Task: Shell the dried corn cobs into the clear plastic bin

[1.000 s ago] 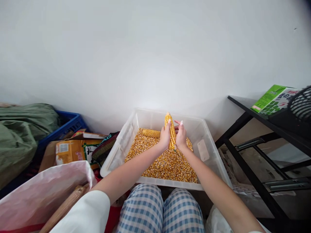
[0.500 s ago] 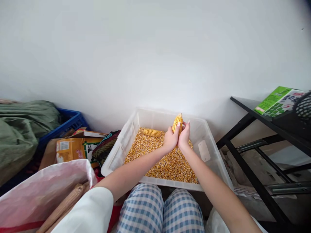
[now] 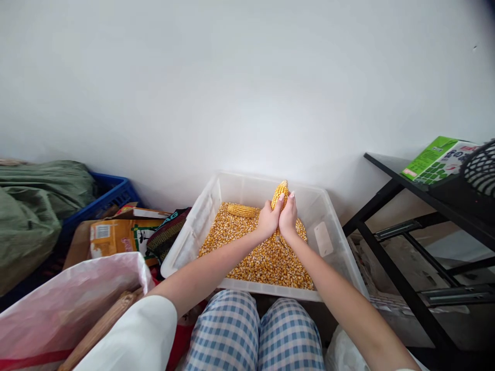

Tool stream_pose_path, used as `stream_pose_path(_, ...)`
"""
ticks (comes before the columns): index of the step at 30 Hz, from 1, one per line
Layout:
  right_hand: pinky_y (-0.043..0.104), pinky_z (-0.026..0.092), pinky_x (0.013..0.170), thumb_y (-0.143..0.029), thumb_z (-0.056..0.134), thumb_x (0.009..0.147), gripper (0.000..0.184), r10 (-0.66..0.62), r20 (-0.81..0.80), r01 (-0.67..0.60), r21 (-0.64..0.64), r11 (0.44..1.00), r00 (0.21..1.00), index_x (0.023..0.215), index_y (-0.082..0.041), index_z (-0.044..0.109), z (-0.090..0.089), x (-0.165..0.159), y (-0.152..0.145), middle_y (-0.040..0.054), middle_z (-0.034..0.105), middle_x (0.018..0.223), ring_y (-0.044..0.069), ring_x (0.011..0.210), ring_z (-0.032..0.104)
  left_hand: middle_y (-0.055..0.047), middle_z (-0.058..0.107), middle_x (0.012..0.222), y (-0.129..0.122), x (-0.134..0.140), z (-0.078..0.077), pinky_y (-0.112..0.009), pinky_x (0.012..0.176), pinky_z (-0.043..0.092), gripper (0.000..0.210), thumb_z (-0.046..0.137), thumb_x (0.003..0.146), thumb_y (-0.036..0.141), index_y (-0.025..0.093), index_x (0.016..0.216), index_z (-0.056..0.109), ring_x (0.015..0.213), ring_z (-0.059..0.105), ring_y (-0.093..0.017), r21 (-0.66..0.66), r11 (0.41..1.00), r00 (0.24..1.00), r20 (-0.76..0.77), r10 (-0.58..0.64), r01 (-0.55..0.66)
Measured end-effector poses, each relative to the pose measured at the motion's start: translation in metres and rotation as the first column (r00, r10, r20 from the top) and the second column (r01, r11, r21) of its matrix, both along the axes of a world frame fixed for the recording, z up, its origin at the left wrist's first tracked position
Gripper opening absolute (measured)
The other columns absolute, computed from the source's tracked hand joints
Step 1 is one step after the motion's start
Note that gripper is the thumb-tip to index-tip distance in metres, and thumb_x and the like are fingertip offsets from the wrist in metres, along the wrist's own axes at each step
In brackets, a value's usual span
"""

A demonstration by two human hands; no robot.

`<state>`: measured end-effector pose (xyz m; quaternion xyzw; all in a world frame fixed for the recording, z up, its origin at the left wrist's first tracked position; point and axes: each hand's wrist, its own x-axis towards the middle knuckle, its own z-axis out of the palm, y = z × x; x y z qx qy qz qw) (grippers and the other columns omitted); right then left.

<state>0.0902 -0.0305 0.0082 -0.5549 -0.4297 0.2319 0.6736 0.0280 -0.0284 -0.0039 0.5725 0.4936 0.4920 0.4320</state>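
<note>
Between my two hands stands a yellow corn cob (image 3: 280, 195), its pale tip pointing up and its lower part hidden by the palms. My left hand (image 3: 269, 219) is closed around its left side, thumb along the kernels. On the other side my right hand (image 3: 288, 215) presses against the cob with its fingers together. Both are held above a translucent plastic bin (image 3: 325, 206). Loose corn kernels (image 3: 266, 265) cover the bin's floor. Another corn cob (image 3: 242, 211) lies on the kernels near the back left.
Left of the bin are an open plastic sack (image 3: 77, 288) holding bare-looking cobs (image 3: 104, 324), an orange package (image 3: 112, 237) and a blue crate (image 3: 116, 193) under green cloth. A black metal frame (image 3: 386, 206) stands at right, bearing a green-white box (image 3: 435, 159). A white wall rises behind.
Both hands and the cob have shifted slightly left. My right hand's fingers, earlier spread behind the cob, are now straighter and closer together.
</note>
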Motion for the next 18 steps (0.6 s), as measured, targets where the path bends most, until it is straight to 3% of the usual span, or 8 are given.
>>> stream_pose_path(4,0.029,0.035,0.084,-0.051,0.023,0.084,0.044,-0.054,0.062,0.052,0.03,0.998,0.997,0.089,-0.019,0.054,-0.001,0.0,-0.001,0.0058,0.058,0.096,0.016,0.091,0.051,-0.01,0.064,0.082,0.001,-0.001,0.001,-0.03,0.073,0.041,0.05,0.043,0.073,0.064,0.016,0.079,0.056,0.08,0.057,-0.021,-0.017,0.999,0.996,0.08,-0.038,0.04)
stream_pose_path(7,0.028,0.037,0.079,-0.052,0.024,0.084,0.046,-0.031,0.038,0.028,0.06,0.998,0.999,0.097,-0.02,0.054,0.0,0.001,-0.003,0.0047,0.059,0.094,0.015,0.087,0.053,-0.011,0.065,0.085,0.0,-0.002,0.007,-0.031,0.077,0.043,0.051,0.043,0.075,0.06,0.013,0.085,0.06,0.085,0.058,-0.022,-0.039,0.989,0.963,0.234,-0.132,0.145)
stream_pose_path(10,0.025,0.041,0.066,-0.057,0.022,0.082,0.053,0.035,-0.119,-0.034,0.009,0.999,0.992,0.099,-0.02,0.056,0.007,0.005,-0.001,0.0025,0.06,0.081,0.014,0.074,0.054,-0.011,0.066,0.089,0.0,-0.003,0.014,-0.03,0.076,0.045,0.053,0.04,0.078,0.058,0.012,0.093,0.062,0.084,0.06,-0.02,-0.008,0.945,0.851,0.437,-0.291,0.327)
stream_pose_path(13,0.024,0.039,0.05,-0.064,0.02,0.078,0.061,0.109,-0.374,-0.161,-0.111,0.981,0.921,0.089,-0.019,0.058,0.016,0.013,0.006,0.0009,0.056,0.067,0.013,0.057,0.052,-0.012,0.065,0.091,0.003,-0.005,0.018,-0.029,0.063,0.049,0.057,0.036,0.079,0.059,0.012,0.102,0.059,0.07,0.061,-0.017,-0.007,0.889,0.752,0.536,-0.383,0.458)
stream_pose_path(15,0.024,0.037,0.046,-0.066,0.021,0.076,0.062,0.145,-0.46,-0.242,-0.159,0.957,0.876,0.084,-0.019,0.059,0.021,0.019,0.01,0.001,0.055,0.065,0.013,0.054,0.052,-0.011,0.066,0.088,0.006,-0.006,0.017,-0.027,0.056,0.048,0.059,0.035,0.078,0.061,0.014,0.106,0.058,0.062,0.06,-0.016,-0.039,0.878,0.749,0.542,-0.382,0.476)
stream_pose_path(18,0.025,0.04,0.047,-0.063,0.022,0.078,0.058,0.142,-0.522,-0.269,-0.175,0.947,0.841,0.081,-0.019,0.058,0.022,0.021,0.013,0.0018,0.058,0.065,0.013,0.056,0.054,-0.009,0.065,0.085,0.009,-0.003,0.011,-0.027,0.059,0.048,0.058,0.034,0.078,0.062,0.014,0.103,0.058,0.064,0.06,-0.015,-0.057,0.904,0.804,0.483,-0.347,0.424)
